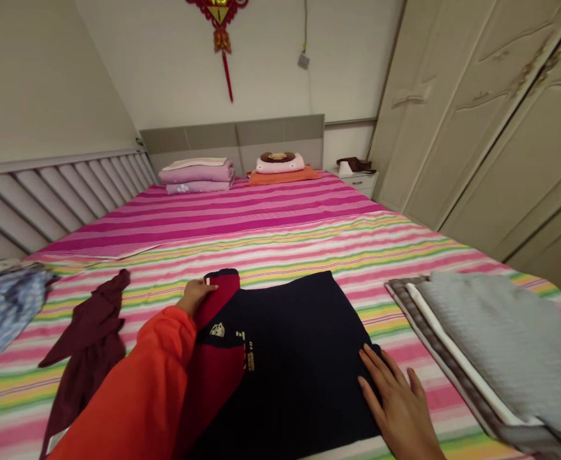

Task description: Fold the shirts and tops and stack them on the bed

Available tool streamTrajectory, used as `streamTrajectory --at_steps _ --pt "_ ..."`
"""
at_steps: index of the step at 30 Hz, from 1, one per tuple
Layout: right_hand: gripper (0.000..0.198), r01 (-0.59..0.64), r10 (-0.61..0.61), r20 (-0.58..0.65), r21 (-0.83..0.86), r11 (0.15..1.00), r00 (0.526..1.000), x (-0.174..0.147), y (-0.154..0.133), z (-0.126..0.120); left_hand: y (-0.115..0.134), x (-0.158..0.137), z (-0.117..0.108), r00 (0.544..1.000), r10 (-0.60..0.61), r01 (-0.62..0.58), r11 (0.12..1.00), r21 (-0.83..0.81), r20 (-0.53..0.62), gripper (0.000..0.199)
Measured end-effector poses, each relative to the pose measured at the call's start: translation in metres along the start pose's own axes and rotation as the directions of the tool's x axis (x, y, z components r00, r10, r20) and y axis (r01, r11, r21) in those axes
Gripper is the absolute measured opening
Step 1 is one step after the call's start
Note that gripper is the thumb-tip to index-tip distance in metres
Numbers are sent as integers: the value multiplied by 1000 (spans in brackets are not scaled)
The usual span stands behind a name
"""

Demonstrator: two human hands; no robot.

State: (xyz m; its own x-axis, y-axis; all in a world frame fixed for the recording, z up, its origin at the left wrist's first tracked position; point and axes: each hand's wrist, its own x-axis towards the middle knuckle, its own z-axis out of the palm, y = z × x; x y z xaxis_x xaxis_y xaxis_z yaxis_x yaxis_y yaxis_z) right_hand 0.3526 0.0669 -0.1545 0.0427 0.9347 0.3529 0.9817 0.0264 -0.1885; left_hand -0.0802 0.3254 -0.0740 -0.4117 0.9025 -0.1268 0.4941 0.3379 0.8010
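Observation:
A dark navy and red shirt (299, 358) is spread on the striped bed, its hem toward the right and a small emblem and lettering near its left side. My left hand (197, 295), at the end of an orange sleeve, has its fingers closed on the shirt's red sleeve with the navy cuff. At the hem on the right, my right hand (398, 399) rests with its fingers stretched out over the edge of the cloth. Left of my arm lies a crumpled maroon garment (93, 326).
Folded grey and white clothes (505, 338) are stacked at the right. A blue checked cloth (7, 313) lies at the far left. Folded lilac bedding (199, 172) and a pillow pile (280, 167) sit by the headboard (280, 131). Wardrobes (482, 108) line the right side.

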Motion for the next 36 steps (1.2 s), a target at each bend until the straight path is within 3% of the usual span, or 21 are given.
streamTrajectory --at_steps 4,7,9,11,14,17,22,25,28,31,36 --pt "39 5 -6 8 73 997 1000 51 2 -16 4 -9 -2 992 94 -81 986 -145 89 37" --pt "31 72 -64 -56 145 987 996 115 1 -17 12 -12 -9 981 159 -131 967 -218 115 38" --pt "38 119 -109 -52 240 964 993 158 -3 -9 18 -13 -16 973 194 -163 961 -224 122 39" --pt "55 163 -176 14 309 937 984 194 -10 4 23 -13 -25 965 226 -197 959 -205 130 39" --pt "74 128 -176 160 271 954 971 229 -20 22 31 -17 -40 952 272 -249 955 -160 142 38" --pt "70 86 -134 229 207 975 964 244 -25 31 37 -23 -53 939 308 -289 948 -134 152 38" --pt "29 125 -161 180 197 972 971 239 -22 15 39 -42 -68 935 319 -290 939 -186 155 38" --pt "22 168 -194 111 206 964 975 220 -16 -8 34 -61 -78 930 334 -294 926 -237 155 36" --pt "18 214 -234 43 275 937 971 190 -6 -30 22 -88 -94 887 438 -394 883 -255 146 33" --pt "20 237 -250 -12 360 902 968 152 6 -42 -1 -120 -109 867 474 -440 873 -211 151 35" --pt "25 218 -231 -23 429 876 973 91 14 -35 -60 -172 -116 892 420 -383 899 -211 170 33"
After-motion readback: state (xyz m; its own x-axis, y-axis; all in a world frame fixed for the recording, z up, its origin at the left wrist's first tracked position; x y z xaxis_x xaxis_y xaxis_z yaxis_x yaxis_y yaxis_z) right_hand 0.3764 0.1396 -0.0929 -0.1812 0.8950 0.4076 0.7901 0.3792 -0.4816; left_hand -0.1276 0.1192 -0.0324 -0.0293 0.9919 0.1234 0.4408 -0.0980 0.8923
